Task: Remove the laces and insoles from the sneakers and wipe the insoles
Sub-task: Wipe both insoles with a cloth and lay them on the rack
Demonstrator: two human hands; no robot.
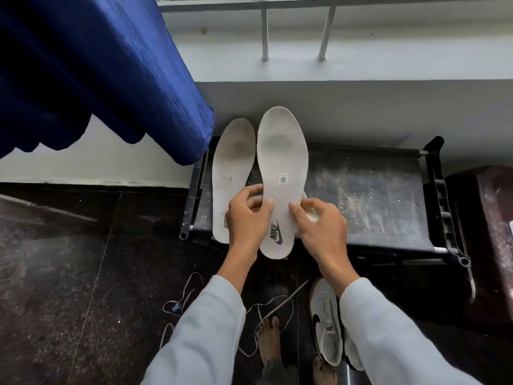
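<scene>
Left hand and right hand both pinch the insole | I think a wipe sits under the right | risk: grip slips, insole lands on gritty rack

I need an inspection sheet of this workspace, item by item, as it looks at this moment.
Surface: black rack top, dusty with pale specks.
Job's things: held insole over the rack, logo at heel; second insole rests on the rack, left of it, greyer; laces loose on the floor; sneakers on the floor, lower right.
Clutter: small blue object by the laces, unclear.
Grippers: left hand and right hand grip the held insole near its heel, thumbs on top.
Cables: nothing seen.
Surroundings: blue curtain upper left, window bars above, dark floor.
</scene>
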